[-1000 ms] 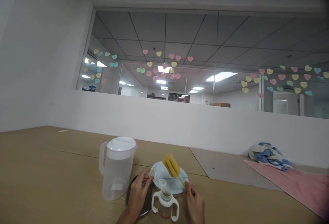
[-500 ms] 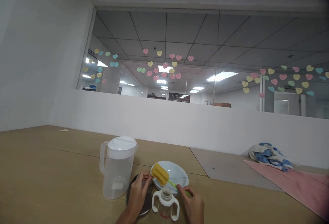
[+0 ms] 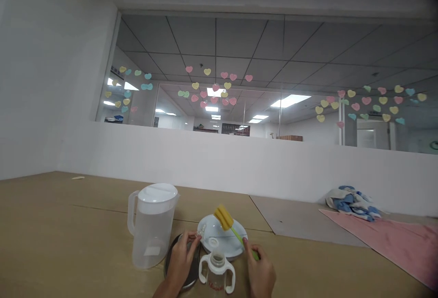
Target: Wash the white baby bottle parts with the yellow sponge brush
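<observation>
Up goes the yellow sponge brush (image 3: 223,217), now above the white plate (image 3: 209,238) and away from the left hand (image 3: 180,258). The right hand (image 3: 260,268) has its fingers (image 3: 247,246) shut around the brush's thin green stick (image 3: 238,235). The left fingers (image 3: 194,237) pinch a tiny clear piece (image 3: 201,230). That slick piece could slip and drop. A wide swing could tip the plastic two-handled cup (image 3: 217,273) in front of the plate.
</observation>
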`<state>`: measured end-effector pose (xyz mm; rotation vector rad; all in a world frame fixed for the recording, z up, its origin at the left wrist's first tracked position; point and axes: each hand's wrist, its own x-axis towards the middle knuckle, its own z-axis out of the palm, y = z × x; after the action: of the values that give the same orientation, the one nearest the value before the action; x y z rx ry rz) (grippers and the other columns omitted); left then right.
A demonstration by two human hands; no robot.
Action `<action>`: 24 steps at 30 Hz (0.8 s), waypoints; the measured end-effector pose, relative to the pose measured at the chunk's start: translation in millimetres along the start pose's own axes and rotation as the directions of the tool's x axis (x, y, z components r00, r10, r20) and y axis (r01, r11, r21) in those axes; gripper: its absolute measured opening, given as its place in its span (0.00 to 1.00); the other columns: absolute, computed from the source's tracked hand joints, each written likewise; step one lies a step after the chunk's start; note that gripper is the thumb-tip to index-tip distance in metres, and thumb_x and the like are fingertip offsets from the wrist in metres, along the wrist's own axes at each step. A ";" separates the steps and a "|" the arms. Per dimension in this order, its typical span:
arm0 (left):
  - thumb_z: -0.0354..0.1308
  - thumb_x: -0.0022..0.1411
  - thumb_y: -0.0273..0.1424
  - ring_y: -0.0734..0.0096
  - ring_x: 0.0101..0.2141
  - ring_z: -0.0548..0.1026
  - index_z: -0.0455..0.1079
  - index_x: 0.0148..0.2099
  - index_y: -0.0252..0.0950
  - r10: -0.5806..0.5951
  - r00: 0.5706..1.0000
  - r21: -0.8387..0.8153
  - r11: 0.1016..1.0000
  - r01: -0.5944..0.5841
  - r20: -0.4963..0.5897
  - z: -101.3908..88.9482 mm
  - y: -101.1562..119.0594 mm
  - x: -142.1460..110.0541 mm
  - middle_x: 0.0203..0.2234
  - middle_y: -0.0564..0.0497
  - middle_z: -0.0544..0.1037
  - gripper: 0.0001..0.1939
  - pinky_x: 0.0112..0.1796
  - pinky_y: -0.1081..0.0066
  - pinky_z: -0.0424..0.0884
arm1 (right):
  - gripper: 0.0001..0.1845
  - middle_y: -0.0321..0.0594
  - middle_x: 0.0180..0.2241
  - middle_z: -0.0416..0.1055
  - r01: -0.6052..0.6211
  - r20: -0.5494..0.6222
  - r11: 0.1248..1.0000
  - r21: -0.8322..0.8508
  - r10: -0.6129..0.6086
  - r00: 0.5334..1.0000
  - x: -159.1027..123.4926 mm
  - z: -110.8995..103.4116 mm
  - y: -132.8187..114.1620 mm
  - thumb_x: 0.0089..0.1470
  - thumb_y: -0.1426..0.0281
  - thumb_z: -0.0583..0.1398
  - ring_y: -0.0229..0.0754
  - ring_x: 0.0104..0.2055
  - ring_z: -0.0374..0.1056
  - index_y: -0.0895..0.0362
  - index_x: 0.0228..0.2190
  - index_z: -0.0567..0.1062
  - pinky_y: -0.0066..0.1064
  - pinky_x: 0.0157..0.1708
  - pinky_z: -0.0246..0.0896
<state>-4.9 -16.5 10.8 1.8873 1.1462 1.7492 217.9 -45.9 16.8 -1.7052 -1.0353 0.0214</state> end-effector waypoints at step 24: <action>0.45 0.62 0.41 0.64 0.45 0.73 0.65 0.41 0.38 0.003 1.000 0.029 1.000 -0.004 0.031 -2.7 0.0 1.3 0.43 0.45 0.75 0.15 0.46 0.62 0.68 | 0.37 0.38 0.21 0.72 0.149 0.021 0.988 0.030 -0.149 0.989 -6.6 -1.6 -2.2 0.36 0.34 0.47 0.41 0.21 0.66 0.53 0.20 0.73 0.27 0.23 0.57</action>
<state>-7.6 -16.3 12.2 1.9273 1.1638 1.7083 213.2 -51.3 16.1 -1.6010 -1.1717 -0.0404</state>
